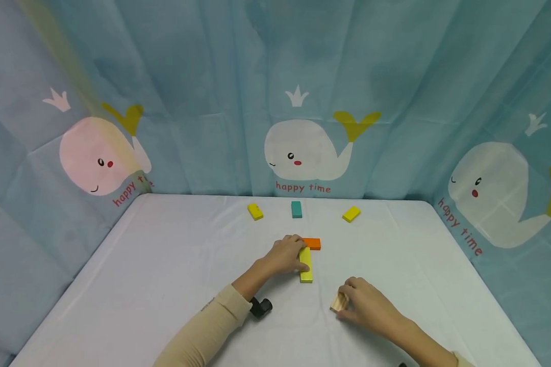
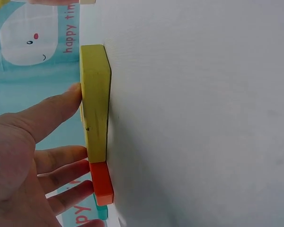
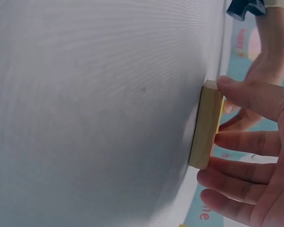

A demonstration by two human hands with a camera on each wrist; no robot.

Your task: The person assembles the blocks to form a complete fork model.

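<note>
A yellow block [image 1: 305, 276] lies lengthwise on the white table, its far end against an orange block [image 1: 313, 243] set crosswise. My left hand [image 1: 284, 256] reaches over them from the left: the thumb touches the yellow block [image 2: 95, 104], and the fingertips rest along its far end and on the orange block [image 2: 102, 185]. Nearer and to the right, my right hand [image 1: 369, 307] holds a pale wooden block [image 1: 339, 302] at the table surface. In the right wrist view, thumb and fingers pinch this wooden block [image 3: 206, 125] toward its two ends.
Toward the table's back edge lie a yellow block [image 1: 255, 211], a teal block [image 1: 296, 209] and another yellow block [image 1: 351, 214], spaced apart. A blue curtain [image 1: 202, 153] with printed whales stands behind and beside the table [image 1: 156, 285]. A black device [image 1: 260, 308] sits at my left wrist.
</note>
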